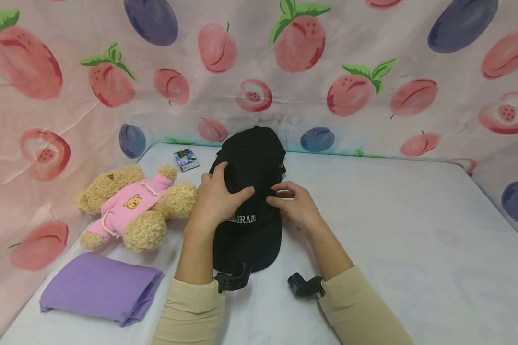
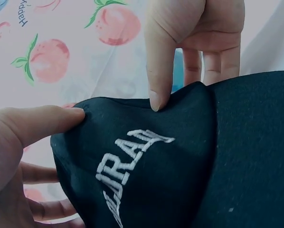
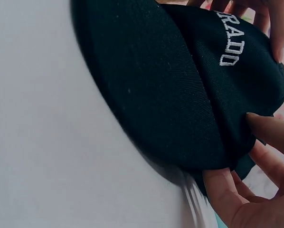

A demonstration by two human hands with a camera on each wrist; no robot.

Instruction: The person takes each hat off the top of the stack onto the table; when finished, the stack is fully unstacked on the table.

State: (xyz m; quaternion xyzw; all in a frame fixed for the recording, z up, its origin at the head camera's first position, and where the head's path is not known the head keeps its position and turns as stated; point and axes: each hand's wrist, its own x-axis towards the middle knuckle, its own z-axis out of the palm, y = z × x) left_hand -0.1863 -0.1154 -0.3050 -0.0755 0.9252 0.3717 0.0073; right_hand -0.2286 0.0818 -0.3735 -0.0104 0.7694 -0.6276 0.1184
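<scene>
A black baseball cap [image 1: 248, 244] with white embroidered letters lies at the middle of the table, its brim toward me. My left hand [image 1: 216, 199] grips the crown from the left, thumb on top and fingers around the far side. On the right side of the crown, my right hand [image 1: 295, 206] pinches the fabric between thumb and fingers. In the left wrist view the lettering [image 2: 127, 166] stands between the two hands. The brim [image 3: 137, 95] fills much of the right wrist view. More black cap fabric [image 1: 254, 143] rises behind the crown.
A teddy bear [image 1: 134, 206] in a pink hoodie lies left of the cap, close to my left hand. Nearer me is a folded purple cloth [image 1: 99, 287]. A small blue patterned box [image 1: 186, 159] sits at the back left. Fruit-print fabric [image 1: 259, 57] hangs behind the white table [image 1: 393, 249].
</scene>
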